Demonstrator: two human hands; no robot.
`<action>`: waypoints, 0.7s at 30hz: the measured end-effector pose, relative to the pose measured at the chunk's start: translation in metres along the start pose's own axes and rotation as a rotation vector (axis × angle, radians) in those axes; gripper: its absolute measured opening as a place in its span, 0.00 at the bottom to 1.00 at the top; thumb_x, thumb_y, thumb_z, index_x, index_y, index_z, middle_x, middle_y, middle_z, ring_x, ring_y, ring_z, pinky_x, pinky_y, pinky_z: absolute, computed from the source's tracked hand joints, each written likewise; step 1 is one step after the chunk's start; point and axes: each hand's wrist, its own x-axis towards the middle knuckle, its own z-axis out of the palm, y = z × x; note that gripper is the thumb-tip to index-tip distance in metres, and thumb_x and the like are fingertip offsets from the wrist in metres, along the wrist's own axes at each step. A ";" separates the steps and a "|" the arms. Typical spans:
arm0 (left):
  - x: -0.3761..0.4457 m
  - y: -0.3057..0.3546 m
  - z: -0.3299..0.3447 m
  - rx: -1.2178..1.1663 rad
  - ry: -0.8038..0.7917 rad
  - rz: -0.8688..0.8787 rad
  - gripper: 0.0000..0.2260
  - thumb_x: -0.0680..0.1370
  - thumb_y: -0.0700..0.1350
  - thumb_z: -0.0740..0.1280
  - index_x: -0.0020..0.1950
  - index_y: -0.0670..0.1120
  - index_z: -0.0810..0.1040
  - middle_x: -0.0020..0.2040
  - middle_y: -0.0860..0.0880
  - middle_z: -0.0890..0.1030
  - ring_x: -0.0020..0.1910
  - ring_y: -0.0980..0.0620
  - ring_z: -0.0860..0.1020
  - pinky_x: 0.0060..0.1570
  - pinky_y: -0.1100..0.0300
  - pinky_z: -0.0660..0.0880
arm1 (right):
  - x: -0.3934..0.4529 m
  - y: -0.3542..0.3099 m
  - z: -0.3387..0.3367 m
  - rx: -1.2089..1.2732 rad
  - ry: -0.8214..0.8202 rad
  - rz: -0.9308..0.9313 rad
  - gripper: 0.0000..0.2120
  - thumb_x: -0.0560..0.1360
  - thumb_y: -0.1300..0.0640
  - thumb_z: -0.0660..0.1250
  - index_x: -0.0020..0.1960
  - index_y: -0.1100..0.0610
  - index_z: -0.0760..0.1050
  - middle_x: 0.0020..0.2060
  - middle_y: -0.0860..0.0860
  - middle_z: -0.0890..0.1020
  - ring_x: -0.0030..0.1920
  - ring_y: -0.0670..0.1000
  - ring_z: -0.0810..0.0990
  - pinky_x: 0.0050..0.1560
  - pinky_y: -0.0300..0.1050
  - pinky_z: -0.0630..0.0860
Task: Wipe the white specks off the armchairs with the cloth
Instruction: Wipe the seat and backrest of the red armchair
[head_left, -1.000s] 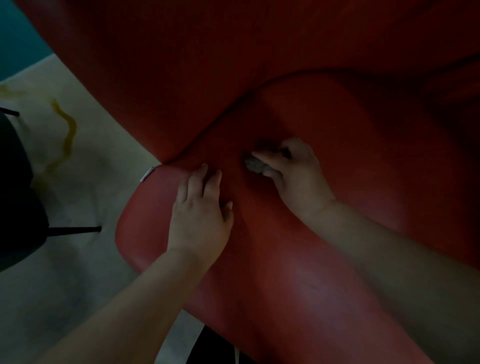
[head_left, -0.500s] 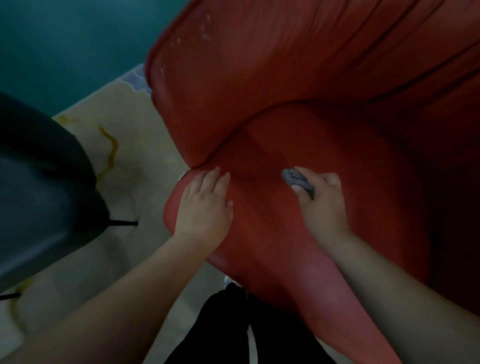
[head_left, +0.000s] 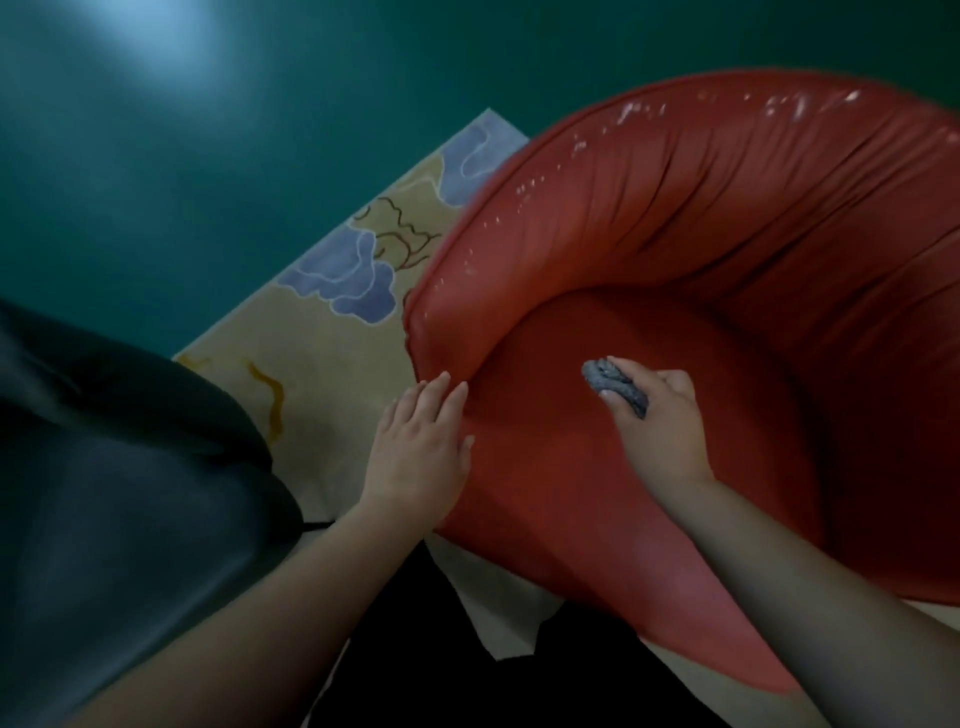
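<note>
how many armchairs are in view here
2. The red armchair fills the right, with the left hand resting on its seat edge and the right hand gripping the cloth. The dark armchair sits left, partly cut off.

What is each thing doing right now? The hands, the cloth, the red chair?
left hand: flat, fingers straight, resting on the seat edge.
right hand: gripping the cloth.
grey cloth: bunched up in the fingers.
red armchair: white specks along its top rim.
</note>
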 end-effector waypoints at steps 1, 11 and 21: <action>0.007 -0.013 -0.010 0.002 -0.010 0.026 0.26 0.79 0.53 0.60 0.77 0.49 0.61 0.77 0.48 0.61 0.75 0.46 0.60 0.72 0.50 0.56 | 0.001 -0.013 0.006 0.005 0.029 0.010 0.19 0.75 0.58 0.70 0.65 0.50 0.76 0.51 0.50 0.69 0.50 0.46 0.72 0.51 0.17 0.58; 0.093 -0.110 -0.110 0.058 -0.026 0.271 0.27 0.78 0.49 0.60 0.76 0.48 0.59 0.76 0.48 0.61 0.74 0.48 0.59 0.71 0.51 0.59 | 0.000 -0.114 0.064 0.143 0.310 0.204 0.19 0.75 0.59 0.70 0.66 0.53 0.76 0.53 0.52 0.71 0.45 0.37 0.72 0.47 0.15 0.60; 0.145 -0.091 -0.121 -0.065 -0.076 0.302 0.26 0.80 0.51 0.59 0.77 0.48 0.58 0.76 0.49 0.60 0.73 0.47 0.59 0.71 0.50 0.60 | 0.027 -0.132 0.063 0.130 0.368 0.204 0.19 0.75 0.59 0.70 0.66 0.55 0.75 0.52 0.52 0.71 0.45 0.35 0.71 0.49 0.16 0.59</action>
